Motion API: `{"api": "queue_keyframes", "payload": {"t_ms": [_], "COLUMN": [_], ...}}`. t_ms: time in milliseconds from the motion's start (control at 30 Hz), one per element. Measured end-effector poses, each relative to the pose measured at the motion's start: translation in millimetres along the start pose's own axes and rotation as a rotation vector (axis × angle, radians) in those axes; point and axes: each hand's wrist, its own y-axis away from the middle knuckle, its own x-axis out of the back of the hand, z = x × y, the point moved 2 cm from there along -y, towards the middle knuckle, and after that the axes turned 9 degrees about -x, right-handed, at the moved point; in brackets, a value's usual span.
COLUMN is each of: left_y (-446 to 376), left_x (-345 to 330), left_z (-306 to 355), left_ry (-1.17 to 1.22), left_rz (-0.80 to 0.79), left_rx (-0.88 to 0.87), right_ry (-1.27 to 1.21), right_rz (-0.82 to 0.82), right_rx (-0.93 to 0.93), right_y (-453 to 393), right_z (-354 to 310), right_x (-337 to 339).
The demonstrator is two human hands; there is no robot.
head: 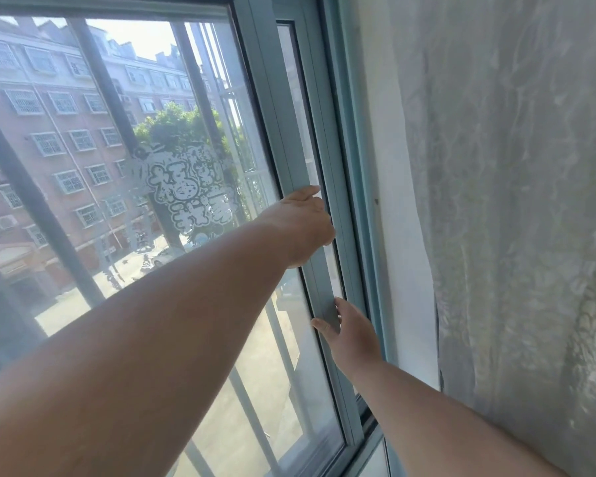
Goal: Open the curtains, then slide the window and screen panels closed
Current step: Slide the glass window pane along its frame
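The left hand (307, 225) wraps its fingers around the blue edge of the sliding window panel (291, 142). Lower on the same edge, the right hand (350, 333) grips it too, thumb in front. Just right of that edge is a thin gap, then the fixed window frame (355, 166). Past the frame come a strip of white wall (389, 201) and the pulled-back lace curtain (513, 201). On the glass left of the edge sits a white sticker (190, 191). Outside stand brick flats (59, 132) and a green tree (176, 129).
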Motion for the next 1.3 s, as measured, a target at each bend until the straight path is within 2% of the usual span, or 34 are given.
{"api": "queue_keyframes", "payload": {"t_ms": [367,500,733,833,933,1133,1300], "left_y": [-13.8,-13.1,13.2,46.3,94.2,224.5,340.0], "left_x": [-5.1,-6.7,-14.0,-0.8,16.2,24.8,41.3], "left_z": [-4.3,-3.2,21.4,28.6,36.1,52.4,72.7], "left_ry": [0.04,0.023,-0.023,0.303,0.701,1.364,1.614], "left_rz": [-0.047,0.009,0.032,0.208,0.423,0.82,1.065], "left_rx": [0.034,0.03,0.032,0.122,0.294,0.694,0.88], "right_ry": [-0.008,-0.021,0.012,-0.036,-0.121,-0.48,-0.717], "right_rz": [-0.012,-0.011,-0.123,-0.058,-0.012,-0.087,-0.192], "right_rx": [-0.027,-0.052,-0.106,-0.121,-0.113,-0.104,-0.082], "right_y": [-5.9,-3.6,1.6,19.5,48.3,133.9,218.8], "right_z": [0.9,-3.6,-22.2,-42.8,-68.6,-137.1,-205.8], "right_x": [3.5,5.2,26.4,37.1,44.5,49.1,37.8]}}
